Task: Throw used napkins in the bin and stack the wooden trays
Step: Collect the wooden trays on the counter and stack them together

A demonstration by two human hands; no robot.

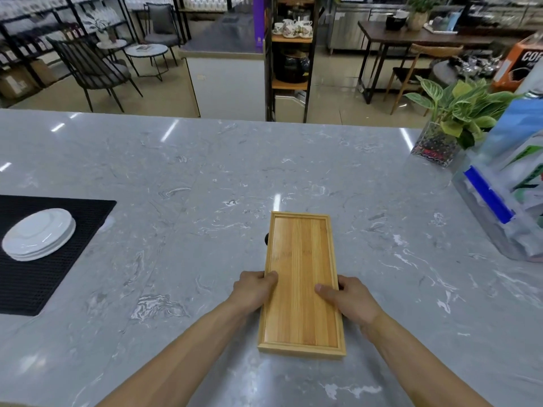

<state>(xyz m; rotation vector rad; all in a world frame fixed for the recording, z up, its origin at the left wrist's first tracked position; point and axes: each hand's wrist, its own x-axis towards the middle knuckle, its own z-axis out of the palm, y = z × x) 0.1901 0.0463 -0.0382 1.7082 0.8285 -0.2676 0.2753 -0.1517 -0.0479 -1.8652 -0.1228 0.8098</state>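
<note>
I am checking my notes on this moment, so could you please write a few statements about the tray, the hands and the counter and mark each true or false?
1. Both hands grip the wooden tray: left hand on its left edge, right hand on its right edge. True.
2. A crumpled napkin lies in the tray. False: the tray is empty.
3. The stack of white plates sits on a black mat. True.
4. The potted plant stands left of the tray. False: it stands at the far right of the marble counter.
</note>
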